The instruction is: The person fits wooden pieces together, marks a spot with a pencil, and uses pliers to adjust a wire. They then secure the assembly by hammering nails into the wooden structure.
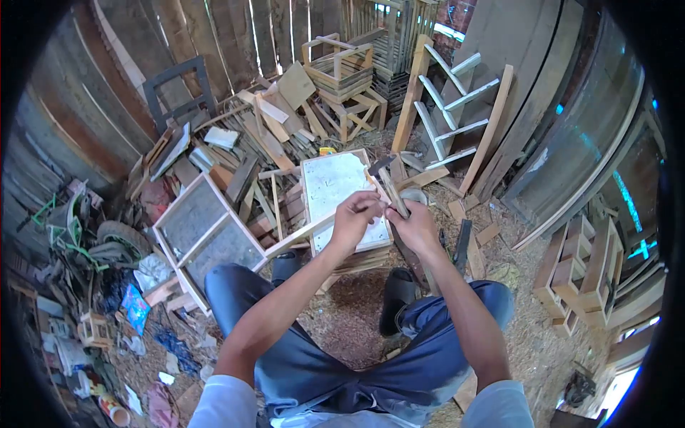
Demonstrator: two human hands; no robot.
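My right hand [415, 225] is closed around the wooden handle of a hammer [399, 201], its dark head pointing up and away from me. Close beside it, my left hand [354, 220] has its fingers pinched together near the right hand's fingertips; whatever they hold is too small to make out. Both hands are over a low wooden work block with a white top [330, 187], between my knees. A light wooden strip [305, 232] runs from under my left wrist to a divided wooden frame with a dark panel [207, 239] by my left leg.
Scrap wood [267, 135] is heaped behind the block. A slatted wooden piece [449, 107] leans at the back right, and wooden racks [579, 274] stand at right. A green bicycle-like frame [71, 235] and litter lie at left. Wood shavings [346, 314] cover the floor.
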